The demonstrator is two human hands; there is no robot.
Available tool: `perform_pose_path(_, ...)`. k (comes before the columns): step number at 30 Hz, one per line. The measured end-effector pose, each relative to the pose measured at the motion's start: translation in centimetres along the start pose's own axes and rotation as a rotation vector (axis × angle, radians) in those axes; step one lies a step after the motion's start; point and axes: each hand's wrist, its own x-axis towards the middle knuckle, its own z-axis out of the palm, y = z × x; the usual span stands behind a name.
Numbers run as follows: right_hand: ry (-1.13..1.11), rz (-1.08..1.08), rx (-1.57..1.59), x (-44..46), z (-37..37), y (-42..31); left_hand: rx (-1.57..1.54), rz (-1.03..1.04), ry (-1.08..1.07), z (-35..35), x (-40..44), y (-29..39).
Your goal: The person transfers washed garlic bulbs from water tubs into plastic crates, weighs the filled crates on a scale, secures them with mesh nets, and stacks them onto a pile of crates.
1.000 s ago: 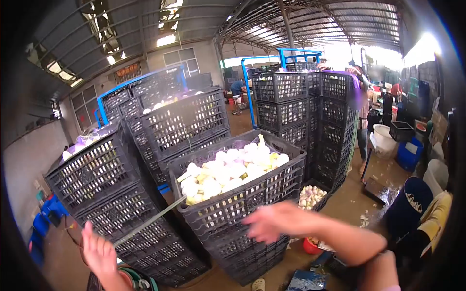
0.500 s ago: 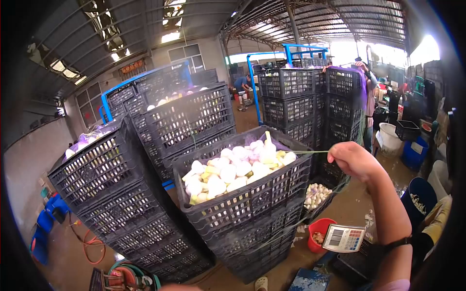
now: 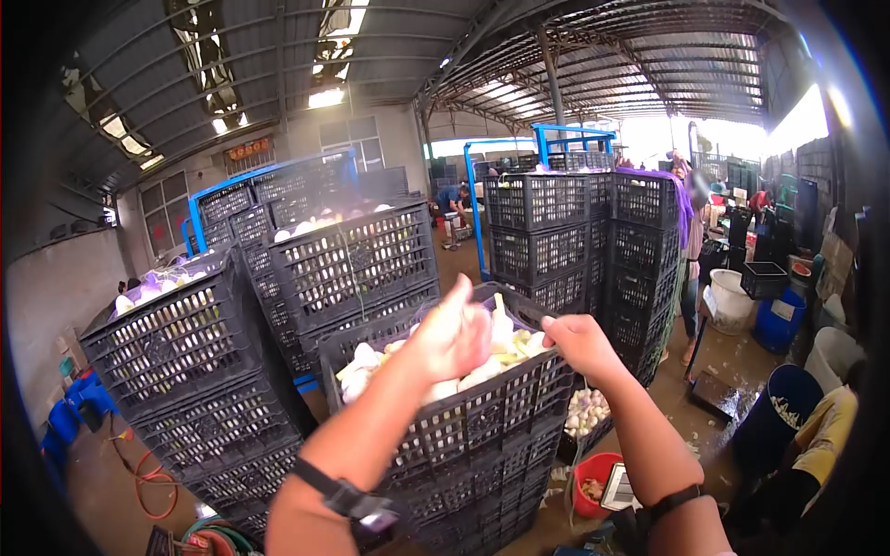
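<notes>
In front of me a black plastic crate [image 3: 491, 403] full of white garlic bulbs [image 3: 502, 332] tops a stack of similar crates. My left hand [image 3: 454, 338] is over the bulbs, its thumb up and its fingers apart, with nothing held. At the crate's right rear corner, my right hand [image 3: 584, 347] is closed beside the rim. The thin green string it pinched a moment before is mostly hidden by the fingers now.
Other garlic-filled crates [image 3: 167, 338] stand stacked to the left, with more stacks [image 3: 538, 204] behind. On the right floor are a red bucket [image 3: 589, 510], a scale display [image 3: 619, 486], a white bucket [image 3: 732, 296] and blue barrels [image 3: 781, 320]. Other people [image 3: 452, 199] work farther back.
My left hand has come up over the garlic. My right hand has moved left and down to the crate's corner, and the string no longer stretches taut. The view has shifted.
</notes>
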Motion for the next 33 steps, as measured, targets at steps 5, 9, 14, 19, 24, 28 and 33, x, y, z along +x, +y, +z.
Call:
perform_pose_path(5, -0.089, -0.592, 0.189, 7.4, 7.9, -1.1, 2.513, -1.417, 0.911, 10.3, 2.6, 0.5)
perform_pose_path(9, -0.563, 0.086, 0.638, 8.3, 7.7, -4.8, 2.545, -0.872, 1.052, 5.6, 0.7, 4.4)
perform_pose_path(14, -0.416, 0.178, 0.625, 9.1, 7.9, -3.2, 2.569, -0.982, 1.001, -2.0, 1.5, 1.6)
perform_pose_path(19, -0.209, 0.062, 0.433, 10.3, 8.2, -3.2, 2.357, -0.466, 0.989, -7.7, -0.2, 2.4)
perform_pose_path(24, -0.084, 0.079, 0.264, 14.5, 8.0, 0.5, 2.010, 0.338, 1.100, -9.5, -1.1, 1.9)
perform_pose_path(28, -0.242, -0.245, -0.471, 15.4, 6.2, 5.6, 1.333, 0.357, 1.438, -9.2, -1.0, 2.2)
perform_pose_path(33, -0.316, -0.295, -0.359, 6.6, -7.1, 6.9, 0.976, 0.294, 1.580, -9.8, -0.2, 3.3)
